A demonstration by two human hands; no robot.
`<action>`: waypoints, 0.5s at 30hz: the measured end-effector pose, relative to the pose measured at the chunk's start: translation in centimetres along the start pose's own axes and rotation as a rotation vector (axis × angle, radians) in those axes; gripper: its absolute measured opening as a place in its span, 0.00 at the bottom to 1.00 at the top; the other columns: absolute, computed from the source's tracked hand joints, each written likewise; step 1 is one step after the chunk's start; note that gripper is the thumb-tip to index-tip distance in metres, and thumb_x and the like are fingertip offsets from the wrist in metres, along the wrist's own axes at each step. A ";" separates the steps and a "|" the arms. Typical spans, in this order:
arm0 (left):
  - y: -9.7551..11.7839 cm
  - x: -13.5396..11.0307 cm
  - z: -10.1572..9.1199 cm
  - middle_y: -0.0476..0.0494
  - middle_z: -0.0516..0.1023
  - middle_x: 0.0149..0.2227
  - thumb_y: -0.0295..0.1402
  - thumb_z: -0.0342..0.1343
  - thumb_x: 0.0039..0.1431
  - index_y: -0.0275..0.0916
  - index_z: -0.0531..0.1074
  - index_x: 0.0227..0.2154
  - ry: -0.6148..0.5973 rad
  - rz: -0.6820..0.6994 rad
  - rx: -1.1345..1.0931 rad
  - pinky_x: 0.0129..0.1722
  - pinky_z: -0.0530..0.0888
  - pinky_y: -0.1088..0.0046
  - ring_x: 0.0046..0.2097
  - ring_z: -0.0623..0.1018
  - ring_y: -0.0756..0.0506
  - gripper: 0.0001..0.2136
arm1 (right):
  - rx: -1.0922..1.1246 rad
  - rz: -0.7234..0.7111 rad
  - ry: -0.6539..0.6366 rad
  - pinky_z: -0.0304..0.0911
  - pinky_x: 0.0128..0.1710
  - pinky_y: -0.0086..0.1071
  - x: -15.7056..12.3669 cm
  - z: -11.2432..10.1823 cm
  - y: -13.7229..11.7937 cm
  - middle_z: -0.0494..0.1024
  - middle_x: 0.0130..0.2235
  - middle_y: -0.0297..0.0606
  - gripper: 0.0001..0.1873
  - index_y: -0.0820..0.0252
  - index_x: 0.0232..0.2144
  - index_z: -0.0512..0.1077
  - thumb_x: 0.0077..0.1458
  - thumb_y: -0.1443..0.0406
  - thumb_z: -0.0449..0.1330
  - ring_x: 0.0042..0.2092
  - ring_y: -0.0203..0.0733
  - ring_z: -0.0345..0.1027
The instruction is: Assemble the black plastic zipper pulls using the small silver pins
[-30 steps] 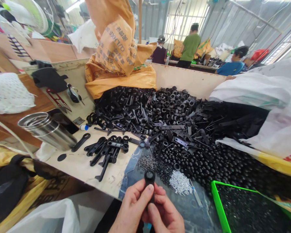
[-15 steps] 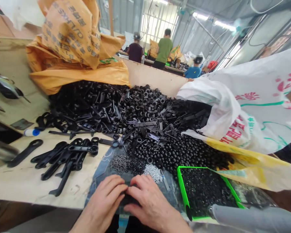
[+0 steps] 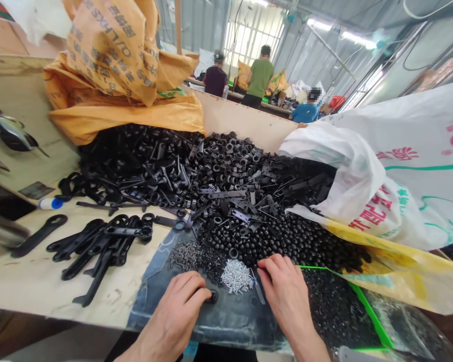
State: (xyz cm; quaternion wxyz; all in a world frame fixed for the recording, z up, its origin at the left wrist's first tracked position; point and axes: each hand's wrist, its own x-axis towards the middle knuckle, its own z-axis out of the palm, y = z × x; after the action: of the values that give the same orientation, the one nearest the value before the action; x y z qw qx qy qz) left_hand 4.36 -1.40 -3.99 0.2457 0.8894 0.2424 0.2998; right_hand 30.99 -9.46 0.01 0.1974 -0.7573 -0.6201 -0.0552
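My left hand (image 3: 181,306) is closed over a small black plastic part, most of it hidden under the fingers; a round end (image 3: 213,296) sticks out by the thumb. The part rests at the dark mat (image 3: 226,322). My right hand (image 3: 287,286) has loosely bent fingers, thumb apart from the index finger, at the near edge of a heap of black balls (image 3: 275,236). Just left of it lie a thin tool with a pale blade (image 3: 258,289) and a pile of silver screws (image 3: 237,277). Small dark screws or pins (image 3: 186,255) form a pile farther left.
Black levers (image 3: 109,236) lie stacked on the bench at left. Behind are heaps of black rings (image 3: 226,158) and handles, below an orange sack (image 3: 124,110). A white sack (image 3: 362,166) and a green-rimmed tray (image 3: 370,306) stand right. Several people (image 3: 258,75) work beyond the partition.
My two hands were together over a black part at the mat's front. My right hand has moved away right and forward to the balls; the left keeps the part.
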 end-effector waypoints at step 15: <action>3.4 4.1 -0.3 0.43 0.80 0.41 0.30 0.49 0.70 0.41 0.77 0.44 -0.054 -0.245 -0.304 0.46 0.74 0.64 0.42 0.78 0.42 0.11 | 0.143 -0.080 -0.005 0.58 0.43 0.38 -1.5 -0.7 -2.5 0.78 0.41 0.35 0.05 0.51 0.43 0.73 0.68 0.63 0.57 0.43 0.45 0.70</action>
State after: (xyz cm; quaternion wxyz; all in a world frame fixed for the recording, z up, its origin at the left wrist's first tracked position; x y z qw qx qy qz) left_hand 8.01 -1.50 -0.12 0.4182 0.8137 0.2940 0.2767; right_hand 28.36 -10.73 0.77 0.2471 -0.7159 -0.6528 -0.0169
